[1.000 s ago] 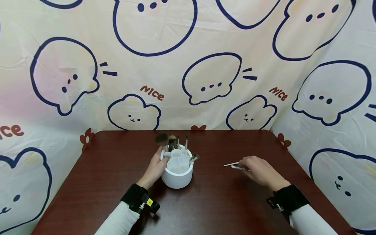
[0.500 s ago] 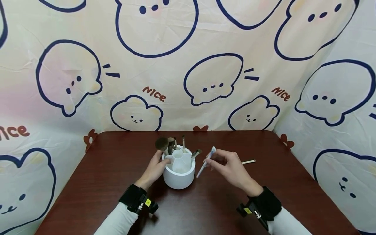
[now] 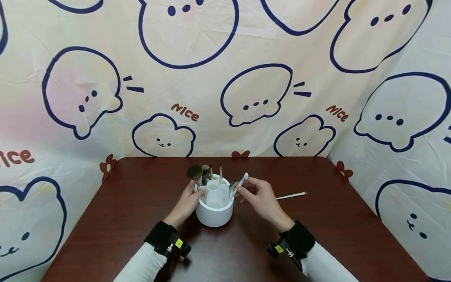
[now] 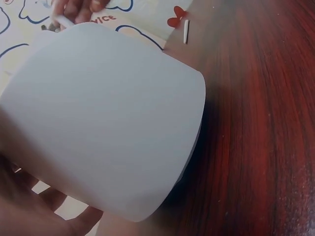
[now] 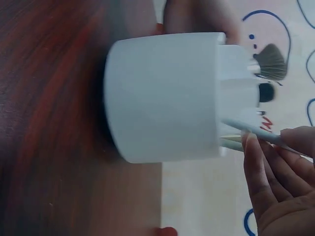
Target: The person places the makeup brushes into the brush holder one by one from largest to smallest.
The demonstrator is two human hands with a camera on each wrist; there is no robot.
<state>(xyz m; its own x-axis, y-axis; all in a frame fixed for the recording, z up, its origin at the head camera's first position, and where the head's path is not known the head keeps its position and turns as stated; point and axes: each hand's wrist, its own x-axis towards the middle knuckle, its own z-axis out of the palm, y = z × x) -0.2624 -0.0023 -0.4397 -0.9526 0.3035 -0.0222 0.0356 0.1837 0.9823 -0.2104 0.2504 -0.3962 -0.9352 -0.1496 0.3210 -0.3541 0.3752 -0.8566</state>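
A round white brush holder (image 3: 214,216) with inner compartments stands on the table. My left hand (image 3: 184,203) grips its left rim, the thumb over the edge; in the left wrist view the holder's white wall (image 4: 108,118) fills most of the picture. Between thumb and fingers my right hand (image 3: 260,197) pinches a slim, pale makeup brush (image 5: 256,130). The brush slants at the holder's right rim, its lower end inside the opening. Several makeup brushes stand bristles up in the holder, among them a big fluffy one (image 3: 194,173) at the back left.
Another thin pale brush (image 3: 291,195) lies on the dark wood table (image 3: 225,258), right of my right hand. Behind the table hangs a cream cloth (image 3: 204,90) with cartoon outlines, meeting its back edge.
My right hand picked up one of two brushes lying at the right and carried it left to the holder's rim. The left hand keeps its grip on the holder.
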